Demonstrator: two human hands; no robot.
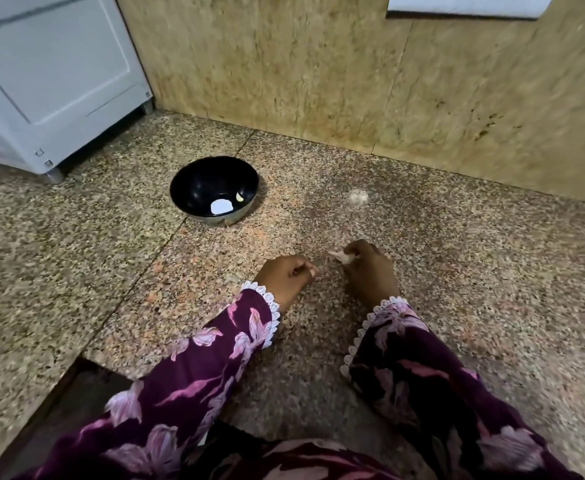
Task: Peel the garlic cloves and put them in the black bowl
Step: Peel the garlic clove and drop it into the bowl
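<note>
The black bowl stands on the speckled granite counter, left of centre and beyond my hands. One peeled garlic clove lies inside it near the right wall, beside a white reflection. My right hand pinches a garlic clove with papery skin sticking out to the left. My left hand hovers just left of it, its fingers curled with nothing visible in them. Both hands are low over the counter, to the right of and nearer than the bowl.
A white appliance stands at the back left. A marbled stone wall runs behind the counter. A pale smudge lies on the counter right of the bowl. The counter edge drops off at the lower left.
</note>
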